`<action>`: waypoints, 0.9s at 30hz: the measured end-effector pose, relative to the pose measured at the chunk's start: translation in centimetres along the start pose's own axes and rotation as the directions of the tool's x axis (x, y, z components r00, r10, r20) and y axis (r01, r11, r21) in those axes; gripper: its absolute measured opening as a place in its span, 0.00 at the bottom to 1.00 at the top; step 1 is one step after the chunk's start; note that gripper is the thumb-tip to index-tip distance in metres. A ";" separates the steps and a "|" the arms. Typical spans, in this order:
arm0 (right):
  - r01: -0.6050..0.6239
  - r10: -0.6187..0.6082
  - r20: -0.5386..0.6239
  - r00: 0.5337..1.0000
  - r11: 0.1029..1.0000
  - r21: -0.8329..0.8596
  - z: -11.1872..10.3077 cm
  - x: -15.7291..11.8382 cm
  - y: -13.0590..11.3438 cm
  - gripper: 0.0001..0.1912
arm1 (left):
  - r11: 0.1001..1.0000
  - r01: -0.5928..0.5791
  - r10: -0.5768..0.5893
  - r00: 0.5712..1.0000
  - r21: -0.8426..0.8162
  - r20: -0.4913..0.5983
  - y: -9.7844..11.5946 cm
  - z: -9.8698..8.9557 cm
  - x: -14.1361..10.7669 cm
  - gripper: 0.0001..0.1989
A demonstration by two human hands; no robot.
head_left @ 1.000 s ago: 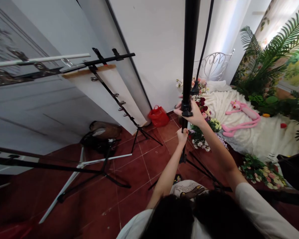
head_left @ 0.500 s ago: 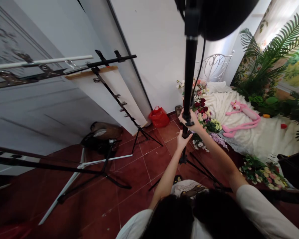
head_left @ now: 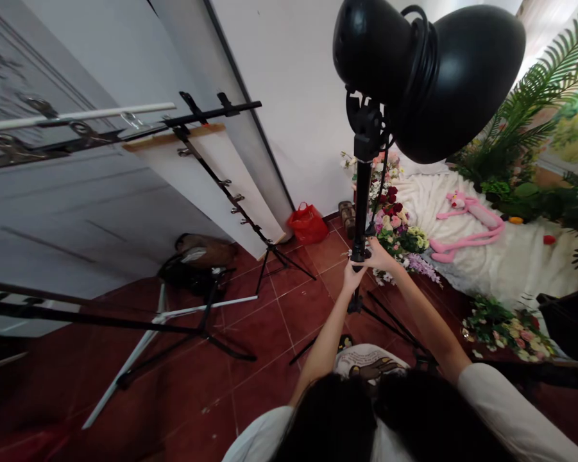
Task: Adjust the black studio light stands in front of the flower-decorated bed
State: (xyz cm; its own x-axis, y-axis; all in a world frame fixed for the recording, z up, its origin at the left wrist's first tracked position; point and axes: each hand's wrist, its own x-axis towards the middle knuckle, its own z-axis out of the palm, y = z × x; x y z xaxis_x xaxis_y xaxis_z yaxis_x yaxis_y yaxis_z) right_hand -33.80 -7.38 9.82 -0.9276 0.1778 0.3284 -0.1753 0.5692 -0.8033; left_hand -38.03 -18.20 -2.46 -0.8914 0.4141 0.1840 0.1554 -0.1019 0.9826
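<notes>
In front of me stands a black light stand [head_left: 362,199], its pole upright and its tripod legs spread on the floor. A large black studio lamp [head_left: 466,80] sits on top, with a coiled cable around its neck. My left hand [head_left: 353,277] is closed around the pole at the lower joint. Just above it, touching or nearly so, my right hand [head_left: 381,255] grips the pole at a clamp collar. The fingers behind the pole are partly hidden.
To the left are a backdrop stand [head_left: 216,176] with clips and a white-legged tripod [head_left: 135,366]. A red plastic bag [head_left: 308,223] lies by the wall. At right, flowers [head_left: 394,221] edge a white fur-covered bed [head_left: 421,192] bearing a pink plush toy [head_left: 478,215].
The lamp and upper pole have come down, bringing the whole lamp head into view. My right hand has moved down with them to my left hand, which stays near the same height.
</notes>
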 end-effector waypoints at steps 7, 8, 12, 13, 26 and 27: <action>-0.347 0.347 0.016 0.938 0.935 0.076 -1.2 -1.2 4.1 0.24 | 1.000 0.015 -0.015 1.000 0.002 0.008 -0.9 0.1 0.2 0.23; -0.384 0.383 0.020 0.923 0.922 0.052 -0.9 -1.0 4.1 0.21 | 1.000 0.011 -0.011 1.000 0.002 0.009 -1.0 0.1 0.2 0.24; -0.490 0.491 -0.015 0.871 0.864 -0.117 0.2 0.3 3.6 0.14 | 1.000 -0.008 0.008 1.000 -0.012 0.020 -1.2 0.3 0.2 0.23; -0.524 0.523 -0.052 0.851 0.835 -0.166 0.4 0.8 3.5 0.13 | 1.000 -0.009 0.009 1.000 -0.008 0.017 -1.1 0.3 0.2 0.23; -0.553 0.736 -0.056 0.674 0.554 0.622 0.1 -6.9 4.3 0.12 | 0.806 0.438 -0.345 0.894 0.398 -0.284 -5.3 2.8 -9.1 0.31; -0.519 0.755 -0.068 0.652 0.509 0.687 -0.3 -9.1 4.5 0.12 | 0.783 0.474 -0.418 0.880 0.403 -0.224 -6.0 3.7 -10.3 0.29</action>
State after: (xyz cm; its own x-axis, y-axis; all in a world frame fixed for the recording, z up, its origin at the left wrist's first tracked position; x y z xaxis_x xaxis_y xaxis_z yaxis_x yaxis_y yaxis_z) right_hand -26.04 -6.15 3.36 -0.7148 0.6000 -0.3591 0.1657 -0.3536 -0.9206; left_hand -28.24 -18.51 -10.19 -0.9450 0.2050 -0.2547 -0.1294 0.4809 0.8672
